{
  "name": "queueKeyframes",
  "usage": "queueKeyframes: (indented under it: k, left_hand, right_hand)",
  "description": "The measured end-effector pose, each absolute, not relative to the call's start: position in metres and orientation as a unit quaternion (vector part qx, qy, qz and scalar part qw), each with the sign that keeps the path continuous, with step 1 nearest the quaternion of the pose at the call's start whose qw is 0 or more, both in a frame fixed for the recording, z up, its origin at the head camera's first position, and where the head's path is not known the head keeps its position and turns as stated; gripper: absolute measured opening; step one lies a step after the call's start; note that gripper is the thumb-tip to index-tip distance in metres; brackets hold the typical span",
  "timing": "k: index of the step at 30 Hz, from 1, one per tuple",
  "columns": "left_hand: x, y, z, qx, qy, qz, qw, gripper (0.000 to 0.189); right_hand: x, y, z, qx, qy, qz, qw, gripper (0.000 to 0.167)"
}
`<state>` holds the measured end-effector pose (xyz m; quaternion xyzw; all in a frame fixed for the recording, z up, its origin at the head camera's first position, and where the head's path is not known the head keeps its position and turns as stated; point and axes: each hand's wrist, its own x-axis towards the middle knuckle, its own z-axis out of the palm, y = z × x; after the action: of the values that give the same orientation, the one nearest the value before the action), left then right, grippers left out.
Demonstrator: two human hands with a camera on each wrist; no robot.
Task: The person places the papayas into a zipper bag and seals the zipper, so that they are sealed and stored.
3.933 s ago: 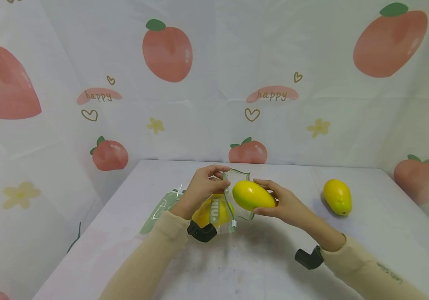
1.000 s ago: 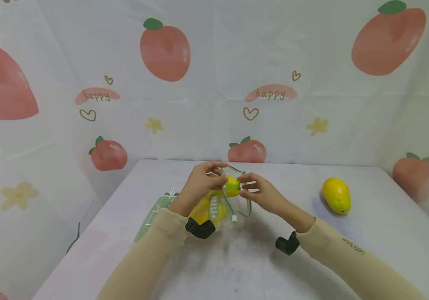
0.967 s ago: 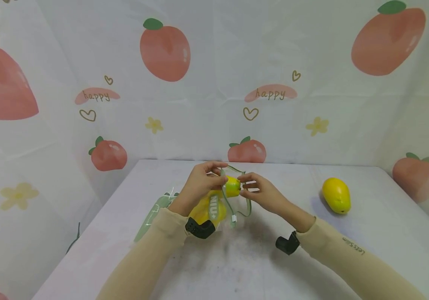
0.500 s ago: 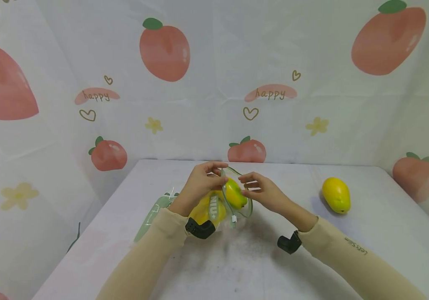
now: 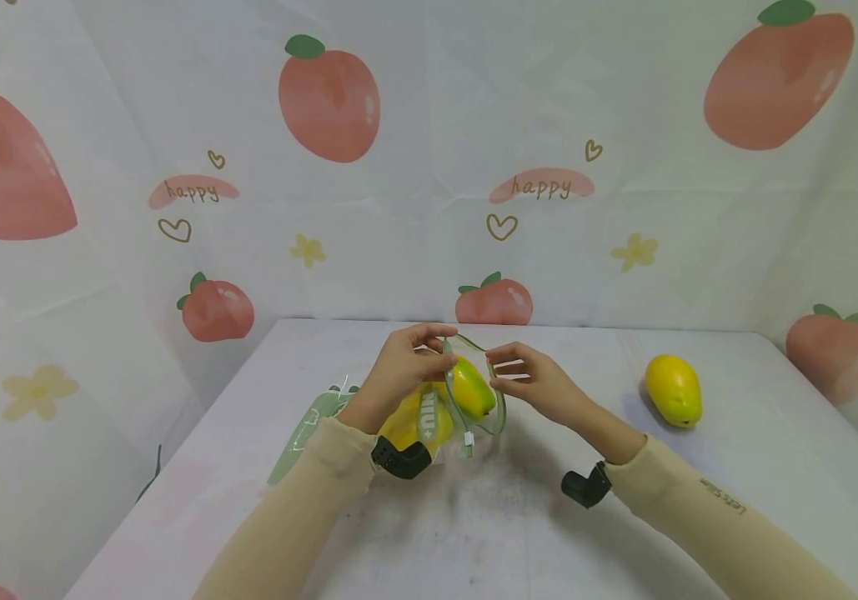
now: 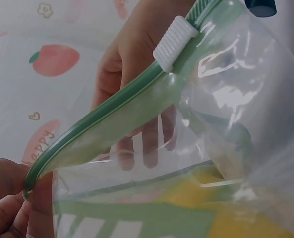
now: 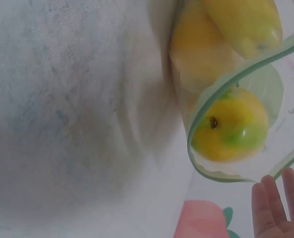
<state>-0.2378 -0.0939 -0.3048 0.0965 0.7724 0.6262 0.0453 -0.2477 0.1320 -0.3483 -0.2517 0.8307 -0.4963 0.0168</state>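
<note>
My left hand [image 5: 402, 367] pinches the rim of a clear zip bag [image 5: 428, 417] with green edging, held mouth to the right. A yellow-green fruit [image 5: 472, 390], mango- or papaya-like in shape, lies just inside the mouth. Deeper in, more yellow fruit [image 7: 199, 49] shows through the plastic. Beside the mouth, my right hand [image 5: 541, 385] has its fingers loosely extended at the rim and holds no fruit; the right wrist view shows its fingertips [image 7: 291, 181] close to the edge. A white slider [image 6: 175, 43] sits on the zip.
A single yellow fruit [image 5: 673, 392] lies on the white table [image 5: 474, 533] to the right. Left of the bag is a flat green-printed plastic bag [image 5: 301, 433], partly behind the left forearm. A patterned cloth [image 5: 413, 242] hangs behind the table.
Over these seconds the right hand's fruit has gone into the bag and left its grip. It has tipped downward just inside the mouth. The right hand has since drawn slightly right.
</note>
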Motion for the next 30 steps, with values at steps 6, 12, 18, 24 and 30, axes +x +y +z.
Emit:
queueKeyframes:
  k: [6,12,18,24,30]
  left_hand:
    - [-0.236,-0.094,-0.303,0.094,0.769,0.631,0.049,0.038]
    - [-0.234,-0.095,-0.303,0.099,0.77,0.629,0.048,0.039]
    - [-0.233,-0.097,-0.303,0.105,0.771,0.627,0.05,0.041]
    - [-0.231,-0.097,-0.301,0.102,0.772,0.625,0.054,0.04]
    - [-0.23,-0.098,-0.302,0.107,0.77,0.626,0.053,0.04]
  right_hand:
    - [-0.247,0.14,-0.345,-0.248,0.832,-0.496,0.008,0.039]
    - [-0.247,0.152,-0.341,-0.237,0.833,-0.499,-0.009,0.04]
    - [-0.247,0.168,-0.335,-0.222,0.844,-0.488,-0.024,0.04]
    - [-0.245,0.188,-0.326,-0.193,0.86,-0.47,-0.052,0.042]
    - [-0.241,0.214,-0.319,-0.163,0.868,-0.463,-0.082,0.044]
